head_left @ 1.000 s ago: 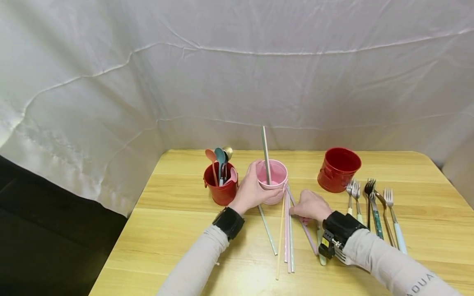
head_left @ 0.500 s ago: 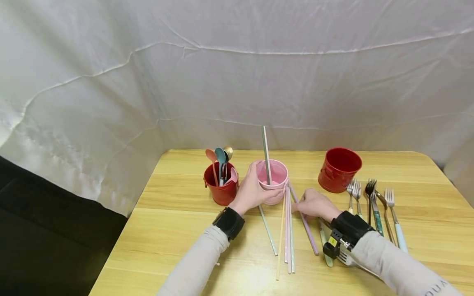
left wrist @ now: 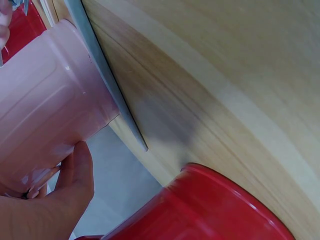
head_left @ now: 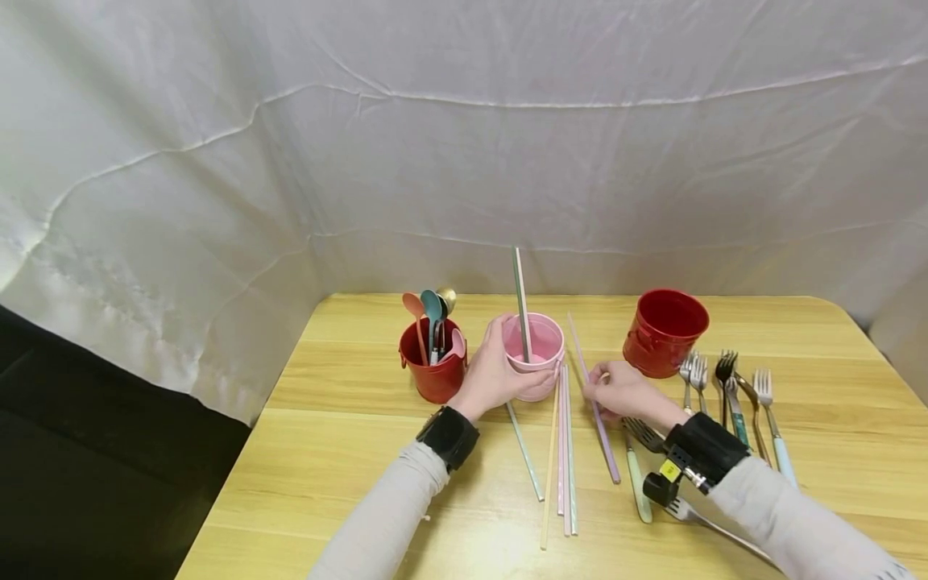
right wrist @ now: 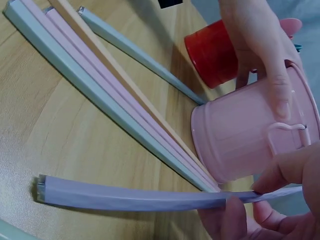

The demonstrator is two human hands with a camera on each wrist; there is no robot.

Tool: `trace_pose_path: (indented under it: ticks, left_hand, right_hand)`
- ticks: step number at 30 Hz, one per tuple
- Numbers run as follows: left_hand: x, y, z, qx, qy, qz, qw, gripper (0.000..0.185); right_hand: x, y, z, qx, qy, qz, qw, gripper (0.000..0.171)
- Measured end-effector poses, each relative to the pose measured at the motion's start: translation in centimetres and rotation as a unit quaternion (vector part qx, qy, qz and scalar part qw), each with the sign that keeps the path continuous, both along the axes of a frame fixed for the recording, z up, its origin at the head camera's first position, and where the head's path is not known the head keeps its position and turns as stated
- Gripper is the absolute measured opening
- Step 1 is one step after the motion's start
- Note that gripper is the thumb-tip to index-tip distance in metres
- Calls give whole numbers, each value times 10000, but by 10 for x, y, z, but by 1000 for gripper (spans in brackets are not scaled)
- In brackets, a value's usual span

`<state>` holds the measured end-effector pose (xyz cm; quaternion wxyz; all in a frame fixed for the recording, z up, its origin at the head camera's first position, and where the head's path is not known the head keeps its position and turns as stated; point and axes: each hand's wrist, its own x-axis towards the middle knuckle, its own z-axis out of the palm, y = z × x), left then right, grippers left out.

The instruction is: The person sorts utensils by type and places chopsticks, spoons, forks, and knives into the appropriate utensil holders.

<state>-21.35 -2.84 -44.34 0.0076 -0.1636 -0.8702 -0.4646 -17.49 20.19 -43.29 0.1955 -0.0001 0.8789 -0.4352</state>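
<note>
The lilac chopstick (right wrist: 160, 201) is just right of the pink bucket (right wrist: 230, 135), which I take as my landmark; my right hand (head_left: 627, 395) pinches it partway along, thumb and fingers closed together on it. Its long axis runs nearly straight away from me: the thick end points back on the bucket's near-right side, and the thin end reaches past the bucket's right side, tipping slightly left. I can't tell whether the thick end is clear of the table (head_left: 348, 451). What matters most for my next move, I'd judge, is that the stick lies close to flat beside the bucket, while its mouth faces up, to the left of my pinch. The right hand is the one on the stick; my left hand (head_left: 495, 374) grips the bucket from its left side, thumb along the near wall. Inside, a pair of chopsticks (head_left: 521, 302) stands leaning, almost upright. In front of the bucket lies a row of chopsticks (head_left: 565, 451), and nearer its left side a lone pale green chopstick (head_left: 524, 451). Left of the bucket is a red bucket of spoons (head_left: 438, 387); well to its right stand another red bucket (head_left: 648, 354) and, beyond that, some forks (head_left: 762, 388).
</note>
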Motion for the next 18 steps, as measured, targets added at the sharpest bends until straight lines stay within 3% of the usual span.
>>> trace_pose_path:
  ticks: [6, 12, 18]
  left_hand:
    - [0, 0, 0, -3, 51, 12, 10000, 105]
    - [1, 0, 0, 16, 12, -9, 10000, 104]
    - [1, 0, 1, 24, -7, -38, 10000, 103]
  right_hand:
    - [-2, 1, 0, -228, 732, -62, 9970, 30]
    - [-4, 2, 0, -657, 1589, -227, 9848, 30]
    - [-6, 1, 12, -898, 2096, -335, 9731, 27]
